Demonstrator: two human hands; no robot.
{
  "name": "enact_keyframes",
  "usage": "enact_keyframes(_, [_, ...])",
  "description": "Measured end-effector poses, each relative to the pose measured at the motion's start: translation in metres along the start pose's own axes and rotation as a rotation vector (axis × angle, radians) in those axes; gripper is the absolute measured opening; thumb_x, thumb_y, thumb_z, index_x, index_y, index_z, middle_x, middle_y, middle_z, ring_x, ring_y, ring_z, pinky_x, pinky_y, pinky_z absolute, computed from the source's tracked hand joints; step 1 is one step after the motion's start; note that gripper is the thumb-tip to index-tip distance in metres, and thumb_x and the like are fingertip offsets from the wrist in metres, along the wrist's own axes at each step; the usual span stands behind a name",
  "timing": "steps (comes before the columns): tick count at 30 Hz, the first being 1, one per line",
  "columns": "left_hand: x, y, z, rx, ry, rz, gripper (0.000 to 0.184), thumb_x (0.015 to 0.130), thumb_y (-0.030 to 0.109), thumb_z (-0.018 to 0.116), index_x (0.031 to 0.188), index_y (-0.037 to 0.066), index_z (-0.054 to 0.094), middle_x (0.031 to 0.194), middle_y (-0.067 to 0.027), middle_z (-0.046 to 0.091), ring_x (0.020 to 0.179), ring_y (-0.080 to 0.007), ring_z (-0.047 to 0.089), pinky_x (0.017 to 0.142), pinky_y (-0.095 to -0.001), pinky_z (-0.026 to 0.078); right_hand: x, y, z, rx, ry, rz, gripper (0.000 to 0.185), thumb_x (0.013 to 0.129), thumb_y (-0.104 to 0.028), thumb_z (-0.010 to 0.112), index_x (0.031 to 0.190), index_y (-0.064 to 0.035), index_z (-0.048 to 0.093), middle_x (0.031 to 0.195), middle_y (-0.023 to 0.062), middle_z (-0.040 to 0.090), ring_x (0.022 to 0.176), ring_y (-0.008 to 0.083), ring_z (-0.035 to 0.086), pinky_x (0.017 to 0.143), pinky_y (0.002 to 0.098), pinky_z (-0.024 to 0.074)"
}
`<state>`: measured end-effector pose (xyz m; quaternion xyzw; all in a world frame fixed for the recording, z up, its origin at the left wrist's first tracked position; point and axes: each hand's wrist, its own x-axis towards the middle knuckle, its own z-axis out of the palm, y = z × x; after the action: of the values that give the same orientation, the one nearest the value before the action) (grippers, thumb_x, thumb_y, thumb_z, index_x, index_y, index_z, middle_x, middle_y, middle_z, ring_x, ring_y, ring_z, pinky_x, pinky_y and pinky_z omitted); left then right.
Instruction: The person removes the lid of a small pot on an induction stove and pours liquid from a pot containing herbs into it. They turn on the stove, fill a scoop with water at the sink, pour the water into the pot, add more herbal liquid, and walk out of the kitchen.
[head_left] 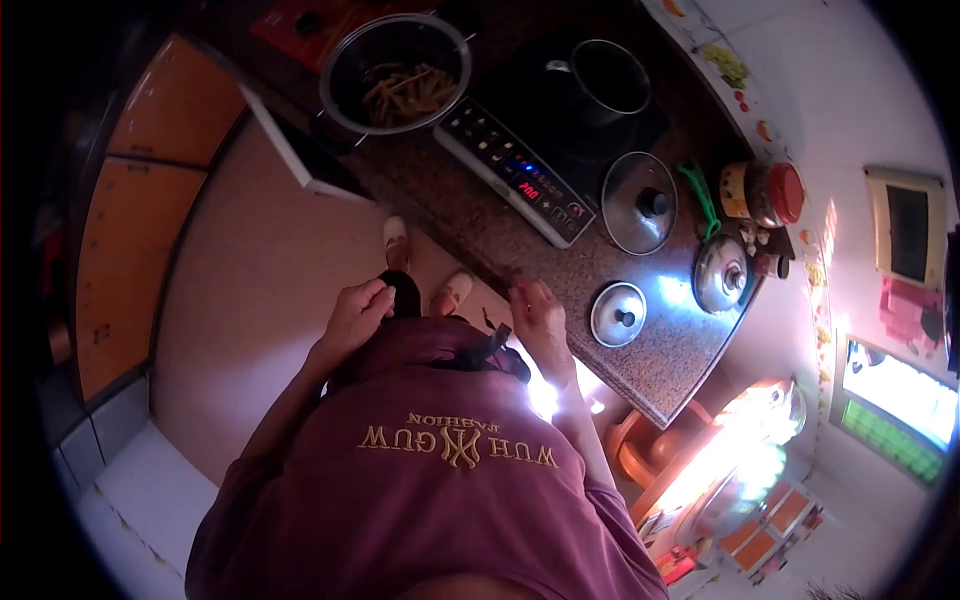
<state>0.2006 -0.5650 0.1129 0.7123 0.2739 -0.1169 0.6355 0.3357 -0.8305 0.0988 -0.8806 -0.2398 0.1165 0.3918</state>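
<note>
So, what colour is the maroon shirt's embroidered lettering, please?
The lettering is gold, showing best in the head view.

On the counter (650,385), a pot (345,85) holding strips (410,97) stands left of the cooker (520,178), which bears a pan (612,82). Right of the cooker lie three lids (632,225), a jar (768,195) beyond, near the wall (850,95)

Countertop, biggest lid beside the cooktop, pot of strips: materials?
Countertop: polished stone, perhaps granite; speckled, reflects glare.
Biggest lid: likely clear glass; see-through, bright metallic edge.
Pot: probably metal; shiny edge. Dark interior leaves any coating open.
</note>
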Motion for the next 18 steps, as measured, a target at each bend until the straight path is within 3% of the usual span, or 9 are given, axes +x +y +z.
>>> enact_keyframes(3, [-0.017, -0.010, 0.001, 0.052, 0.099, 0.102, 0.026, 0.092, 0.020, 0.051, 0.076, -0.001, 0.053, 0.065, -0.0089, 0.057, 0.057, -0.0146, 0.054, 0.053, -0.0298, 0.042, 0.009, -0.024, 0.017, 0.039, -0.057, -0.155, 0.016, 0.086, -0.005, 0.058, 0.100, -0.0009, 0.062, 0.083, 0.0182, 0.062, 0.074, 0.0341, 0.062, 0.063, 0.0389, 0.0502])
enact_keyframes(5, [-0.029, -0.020, -0.004, 0.184, 0.136, 0.152, 0.025, 0.090, 0.019, 0.053, 0.075, -0.002, 0.051, 0.067, -0.0158, 0.056, 0.058, -0.0252, 0.056, 0.055, -0.0350, 0.042, 0.017, -0.028, 0.031, 0.068, -0.120, -0.261, 0.016, 0.086, -0.005, 0.058, 0.100, -0.0008, 0.062, 0.083, 0.0183, 0.061, 0.074, 0.0340, 0.062, 0.062, 0.0390, 0.0498])
enact_keyframes(6, [-0.035, -0.021, -0.007, 0.168, 0.186, 0.133, 0.025, 0.090, 0.019, 0.053, 0.075, -0.002, 0.051, 0.067, -0.0158, 0.056, 0.058, -0.0252, 0.056, 0.055, -0.0350, 0.042, 0.021, -0.033, 0.039, 0.090, -0.155, -0.342, 0.016, 0.086, -0.005, 0.057, 0.100, -0.0008, 0.062, 0.082, 0.0183, 0.061, 0.073, 0.0339, 0.062, 0.062, 0.0390, 0.0494])
enact_keyframes(8, [-0.047, -0.022, -0.016, 0.249, 0.250, 0.137, 0.024, 0.089, 0.018, 0.054, 0.075, -0.001, 0.052, 0.070, -0.0192, 0.056, 0.061, -0.0338, 0.056, 0.056, -0.0390, 0.042, 0.029, -0.049, 0.049, 0.099, -0.231, -0.437, 0.017, 0.086, -0.006, 0.058, 0.102, -0.0005, 0.062, 0.081, 0.0178, 0.061, 0.071, 0.0321, 0.062, 0.061, 0.0376, 0.0488])
enact_keyframes(10, [-0.062, -0.027, -0.028, 0.188, 0.351, 0.142, 0.023, 0.089, 0.019, 0.053, 0.076, -0.001, 0.052, 0.069, -0.0191, 0.056, 0.063, -0.0358, 0.056, 0.056, -0.0411, 0.042, 0.036, -0.065, 0.060, 0.095, -0.315, -0.353, 0.018, 0.086, -0.005, 0.058, 0.103, 0.0008, 0.061, 0.083, 0.0172, 0.062, 0.070, 0.0293, 0.063, 0.060, 0.0351, 0.0490])
enact_keyframes(11, [-0.068, -0.037, -0.033, 0.193, 0.382, 0.186, 0.023, 0.089, 0.019, 0.053, 0.076, -0.001, 0.053, 0.070, -0.0192, 0.056, 0.063, -0.0359, 0.056, 0.057, -0.0410, 0.042, 0.042, -0.072, 0.068, 0.123, -0.316, -0.431, 0.019, 0.088, -0.006, 0.057, 0.105, 0.0019, 0.061, 0.086, 0.0147, 0.065, 0.068, 0.0222, 0.063, 0.060, 0.0304, 0.0496])
enact_keyframes(12, [-0.074, -0.046, -0.041, 0.203, 0.411, 0.237, 0.023, 0.089, 0.019, 0.053, 0.076, 0.000, 0.053, 0.070, -0.0193, 0.056, 0.064, -0.0360, 0.057, 0.057, -0.0410, 0.043, 0.045, -0.079, 0.076, 0.131, -0.356, -0.474, 0.019, 0.088, -0.006, 0.057, 0.105, 0.0019, 0.061, 0.086, 0.0147, 0.065, 0.068, 0.0222, 0.063, 0.060, 0.0304, 0.0496])
enact_keyframes(14, [-0.088, -0.061, -0.060, 0.244, 0.477, 0.214, 0.023, 0.088, 0.020, 0.053, 0.075, 0.001, 0.055, 0.070, -0.0198, 0.058, 0.065, -0.0364, 0.058, 0.058, -0.0417, 0.044, 0.051, -0.091, 0.094, 0.139, -0.511, -0.180, 0.017, 0.088, -0.010, 0.057, 0.101, 0.0000, 0.062, 0.092, 0.0187, 0.064, 0.083, 0.0339, 0.064, 0.072, 0.0377, 0.0512])
enact_keyframes(18, [-0.125, -0.091, -0.112, 0.159, 0.537, 0.054, 0.026, 0.091, 0.026, 0.050, 0.081, 0.002, 0.054, 0.075, -0.0238, 0.057, 0.071, -0.0415, 0.056, 0.063, -0.0457, 0.043, 0.066, -0.133, 0.159, 0.191, -0.744, -0.076, 0.021, 0.091, -0.014, 0.055, 0.106, 0.0009, 0.061, 0.087, 0.0145, 0.066, 0.079, 0.0189, 0.065, 0.069, 0.0318, 0.0508])
